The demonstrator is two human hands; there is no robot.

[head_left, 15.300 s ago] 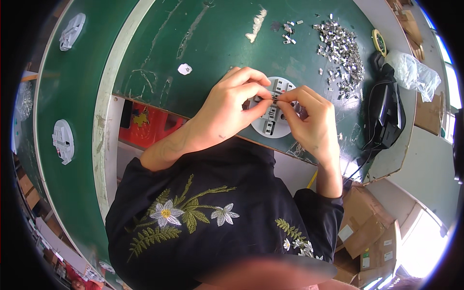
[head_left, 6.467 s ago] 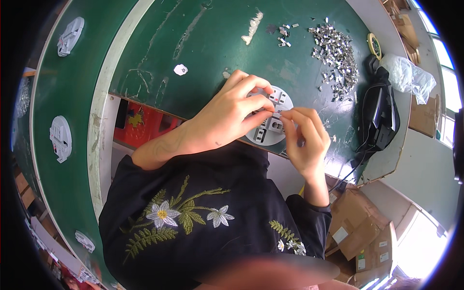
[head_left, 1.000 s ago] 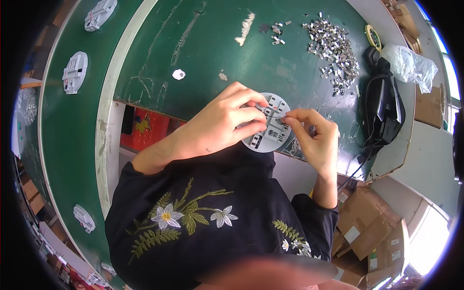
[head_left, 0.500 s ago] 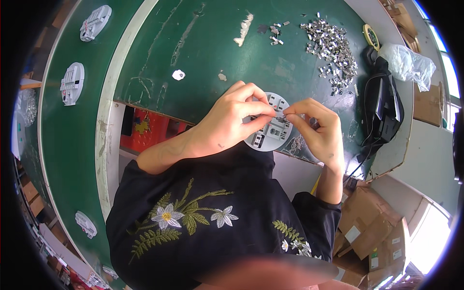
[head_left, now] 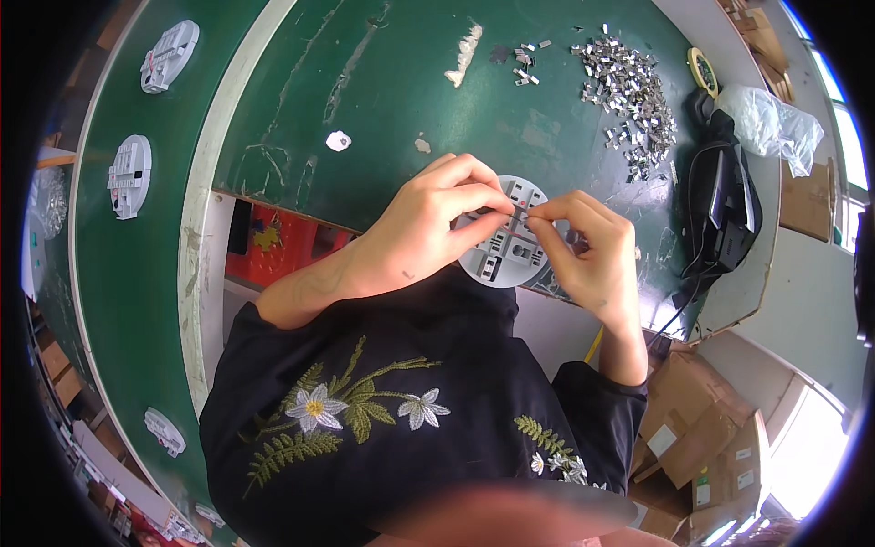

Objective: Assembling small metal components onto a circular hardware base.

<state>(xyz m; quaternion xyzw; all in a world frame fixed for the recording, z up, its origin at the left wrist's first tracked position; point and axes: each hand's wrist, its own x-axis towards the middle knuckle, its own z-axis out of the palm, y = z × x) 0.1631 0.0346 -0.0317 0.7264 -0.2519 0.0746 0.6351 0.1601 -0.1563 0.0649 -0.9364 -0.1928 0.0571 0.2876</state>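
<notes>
A round light-grey plastic base (head_left: 509, 270) with slots and raised blocks lies at the near edge of the green table, partly covered by my fingers. My left hand (head_left: 436, 217) is over its left side, thumb and forefinger pinched together. From the right my right hand (head_left: 592, 253) meets it, also in a pinch, its fingertips just above the middle of the base. A small dark sliver shows between the two sets of fingertips, too small to name. Beyond my hands, at the far right of the table, lies a spread heap of small shiny metal clips (head_left: 629, 100).
A green conveyor belt (head_left: 137, 292) on the left carries several similar grey bases (head_left: 130, 177). A black bag (head_left: 720, 205), a clear plastic bag (head_left: 766, 123) and a tape roll (head_left: 702, 71) line the right side. Cardboard boxes (head_left: 697, 415) stand at lower right.
Both hands' fingertips have shifted slightly left over the base, still pinched close together. The grey bases on the belt have moved a little toward the near end.
</notes>
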